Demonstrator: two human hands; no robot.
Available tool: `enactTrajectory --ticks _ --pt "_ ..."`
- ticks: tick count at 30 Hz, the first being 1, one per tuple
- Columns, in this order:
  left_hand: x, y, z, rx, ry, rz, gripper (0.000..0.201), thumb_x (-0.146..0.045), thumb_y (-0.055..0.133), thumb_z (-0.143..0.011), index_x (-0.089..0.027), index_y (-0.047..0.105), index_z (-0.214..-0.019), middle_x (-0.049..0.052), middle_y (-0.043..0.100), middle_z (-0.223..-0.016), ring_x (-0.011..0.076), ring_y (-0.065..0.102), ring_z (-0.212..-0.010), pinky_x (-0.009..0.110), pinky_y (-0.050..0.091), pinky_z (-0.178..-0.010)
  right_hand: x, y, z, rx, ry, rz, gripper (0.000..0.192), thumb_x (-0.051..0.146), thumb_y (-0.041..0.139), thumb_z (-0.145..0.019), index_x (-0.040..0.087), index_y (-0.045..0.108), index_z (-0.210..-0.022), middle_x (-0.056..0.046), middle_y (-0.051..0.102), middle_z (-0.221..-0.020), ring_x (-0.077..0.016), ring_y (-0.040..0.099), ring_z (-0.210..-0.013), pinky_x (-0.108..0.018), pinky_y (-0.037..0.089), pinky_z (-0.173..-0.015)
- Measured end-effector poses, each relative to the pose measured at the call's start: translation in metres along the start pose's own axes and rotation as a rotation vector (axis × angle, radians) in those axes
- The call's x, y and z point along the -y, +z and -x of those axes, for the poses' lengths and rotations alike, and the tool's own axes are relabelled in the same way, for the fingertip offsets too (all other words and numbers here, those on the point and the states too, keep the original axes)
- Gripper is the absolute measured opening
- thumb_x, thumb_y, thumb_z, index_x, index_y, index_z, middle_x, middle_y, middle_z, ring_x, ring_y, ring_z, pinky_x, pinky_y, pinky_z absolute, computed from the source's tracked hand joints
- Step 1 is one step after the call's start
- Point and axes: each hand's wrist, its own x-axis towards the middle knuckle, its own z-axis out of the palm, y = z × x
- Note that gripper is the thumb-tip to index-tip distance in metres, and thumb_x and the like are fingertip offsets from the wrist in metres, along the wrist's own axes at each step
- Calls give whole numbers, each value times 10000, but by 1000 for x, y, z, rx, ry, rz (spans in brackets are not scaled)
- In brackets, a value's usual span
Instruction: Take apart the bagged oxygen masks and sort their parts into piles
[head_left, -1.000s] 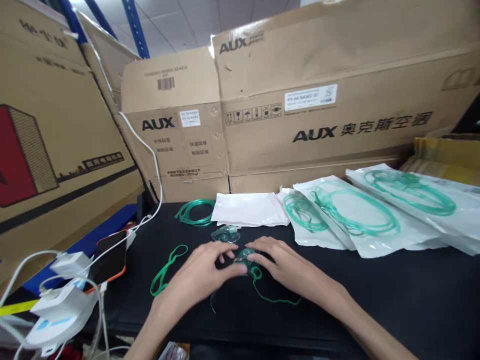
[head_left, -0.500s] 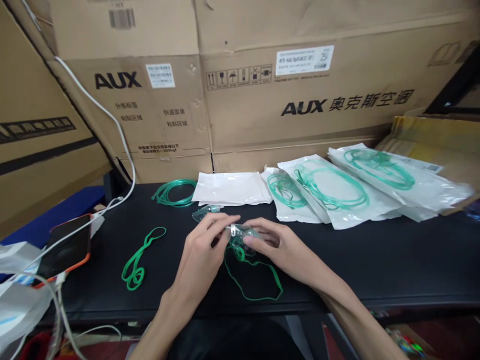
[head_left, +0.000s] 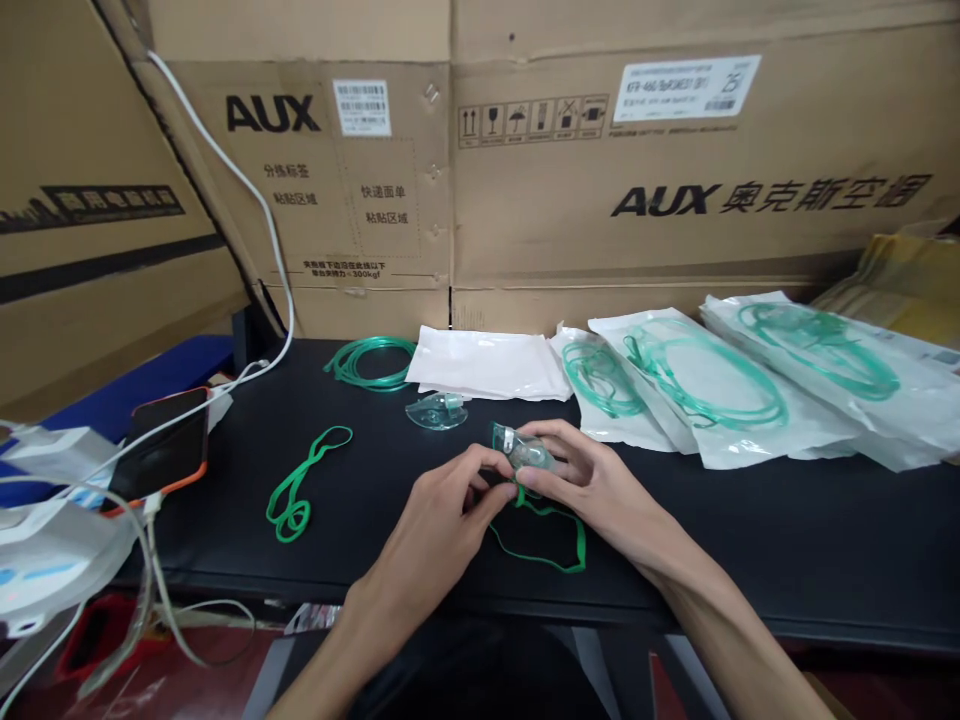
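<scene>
At the near side of the black table [head_left: 750, 545]: one clear mask [head_left: 536, 452], lying between both hands. Right hand [head_left: 600, 475]: thumb and fingers closed around the mask, covering much of its right end. Left hand [head_left: 442, 510]: thumb and forefinger narrowed at the mask's left side; what lay between their tips could not be told. One green strap [head_left: 580, 545]: looped below the mask, its upper end partly hidden by the fingers. Both forearms: cut off by the lower edge.

Beyond the hands: a second mask [head_left: 437, 411], flat white packets [head_left: 491, 365] and coiled green tubing [head_left: 367, 381]. To the right: packets with tubing [head_left: 694, 375], overlapping, contents blurred by film. To the left: a loose green band [head_left: 298, 475], a phone [head_left: 169, 440] crossed by a white cable [head_left: 274, 240]. Behind: cardboard cartons [head_left: 540, 240], tops cut off, walling the back.
</scene>
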Motion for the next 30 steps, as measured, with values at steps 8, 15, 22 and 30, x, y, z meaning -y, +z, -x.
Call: enactTrajectory --ticks 8,15,22,30 --pt "-4 -3 2 -55 -11 95 126 -214 689 -954 -266 610 -1037 -80 739 -901 104 697 -773 190 498 -699 5 -4 5 -86 -39 89 492 472 839 -771 241 700 -1183 -41 762 -1056 -234 714 -991 -343 553 -872" --pt "-2 -9 2 -50 133 -193 122 -188 640 -990 -276 709 -1037 -64 743 -939 129 646 -795 246 462 -746 10 -15 10 -128 -106 176 397 413 865 -761 274 731 -1107 -19 774 -1056 -221 728 -994 -287 580 -831" --pt "-4 -20 3 -48 43 -285 97 -217 644 -988 -287 709 -967 -84 700 -890 129 577 -757 271 431 -745 17 -23 16 -248 -149 345 440 507 842 -758 266 740 -1112 -42 780 -1039 -253 741 -935 -331 601 -787" --pt "-11 -21 5 -81 61 -229 100 -180 648 -967 -262 693 -1002 -66 645 -928 104 532 -712 253 424 -704 16 -19 14 -277 -147 301 465 517 834 -770 252 724 -1136 -50 780 -1074 -272 740 -1014 -364 611 -874"
